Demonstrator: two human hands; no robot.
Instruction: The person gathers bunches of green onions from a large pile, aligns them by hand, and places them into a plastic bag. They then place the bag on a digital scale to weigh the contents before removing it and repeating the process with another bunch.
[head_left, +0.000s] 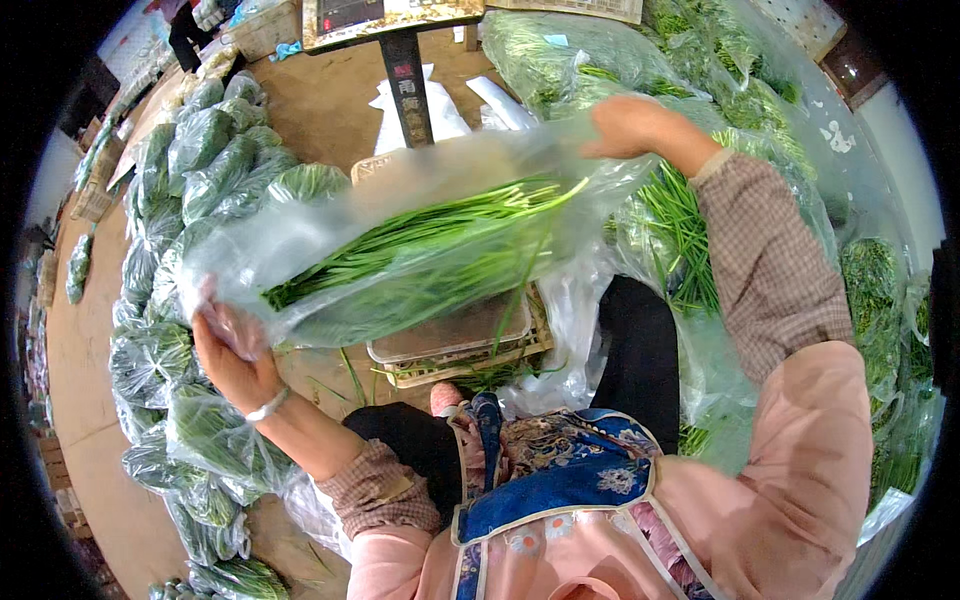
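A clear plastic bag (247, 232) is stretched between my two hands, with a bundle of long green stalks with pale cut ends (427, 232) lying inside it. My left hand (232, 352) grips the bag's left end, the film bunched at its fingers. My right hand (637, 131) is raised at the upper right, pinching the bag's other end near the pale stalk ends. Beneath the bag stands a weighing scale with a metal platform (450, 334), its display post (407, 90) rising behind. A plastic crate (480, 364) sits at the platform, partly hidden.
Filled bags of greens (217, 180) are piled along the left. Large open plastic sacks of green stalks (682, 225) lie at the right. White plastic bags (431, 112) are on the floor behind the post. Loose stalks (352, 375) lie by my feet. A person (184, 34) stands far back left.
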